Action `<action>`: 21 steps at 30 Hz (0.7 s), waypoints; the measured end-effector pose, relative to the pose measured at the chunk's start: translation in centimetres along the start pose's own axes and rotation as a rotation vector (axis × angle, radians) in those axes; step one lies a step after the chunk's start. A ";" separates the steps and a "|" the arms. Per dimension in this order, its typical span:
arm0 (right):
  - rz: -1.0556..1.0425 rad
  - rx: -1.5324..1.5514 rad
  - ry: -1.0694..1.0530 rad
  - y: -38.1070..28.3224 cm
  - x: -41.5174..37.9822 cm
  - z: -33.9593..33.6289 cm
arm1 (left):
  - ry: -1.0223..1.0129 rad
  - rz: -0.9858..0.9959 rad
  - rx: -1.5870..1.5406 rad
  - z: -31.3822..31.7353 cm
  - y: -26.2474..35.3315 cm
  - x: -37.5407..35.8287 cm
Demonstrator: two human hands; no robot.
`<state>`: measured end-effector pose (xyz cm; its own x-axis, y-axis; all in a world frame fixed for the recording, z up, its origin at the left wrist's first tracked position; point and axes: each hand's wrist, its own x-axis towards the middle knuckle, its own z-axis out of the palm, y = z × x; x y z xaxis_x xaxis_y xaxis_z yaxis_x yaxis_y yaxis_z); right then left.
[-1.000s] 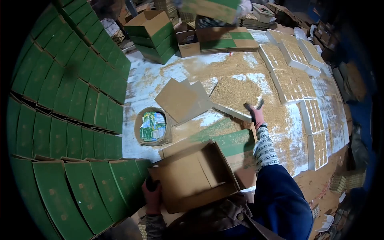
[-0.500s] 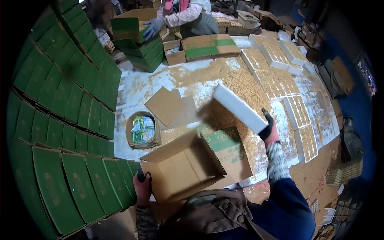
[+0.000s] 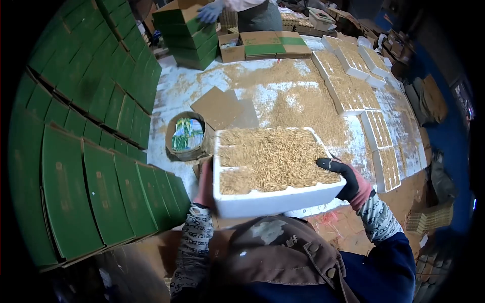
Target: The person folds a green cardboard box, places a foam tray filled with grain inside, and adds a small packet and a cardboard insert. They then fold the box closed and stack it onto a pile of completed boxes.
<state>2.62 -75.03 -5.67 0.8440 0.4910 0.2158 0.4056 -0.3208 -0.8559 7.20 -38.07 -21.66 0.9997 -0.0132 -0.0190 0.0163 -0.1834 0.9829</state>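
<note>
A: Where is the white tray if twelve o'clock points away from the person?

B: Put it at the centre of the dial. It is right in front of the person's body, between the two hands, with loose tan husks filling it

A: And the right hand?

B: At about half past three, in a black and pink glove. It pinches the tray's edge there, a digit over the rim and the rest of the hand against the outer wall

A: The left hand?

B: At about half past eight, close beside the tray's left wall. Its fingers are hidden, so I cannot tell whether they are spread or gripping

A: What lies around?

B: A round tub of packets at ten, just beyond the left hand, and flat cardboard between ten and eleven. Green cartons are stacked at nine. More filled trays run from one to three on the table. At eleven, far across, a co-worker's blue-gloved hand is at an open box
</note>
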 end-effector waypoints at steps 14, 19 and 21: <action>0.612 -1.120 -0.502 10.8 -0.6 8.7 | -0.023 -0.100 0.290 1.7 5.7 -6.5; 0.545 -1.236 -0.861 5.7 8.5 7.1 | 0.099 -0.172 0.187 -1.3 5.0 -5.2; 0.446 -1.078 -1.044 5.0 12.6 6.4 | 0.233 -0.110 0.335 -2.3 3.9 -6.5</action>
<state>12.99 -65.25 -10.25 0.5380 0.3780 -0.7534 0.6343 -0.7702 0.0666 0.77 -36.42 -17.28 0.9701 0.2395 -0.0405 0.1549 -0.4814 0.8627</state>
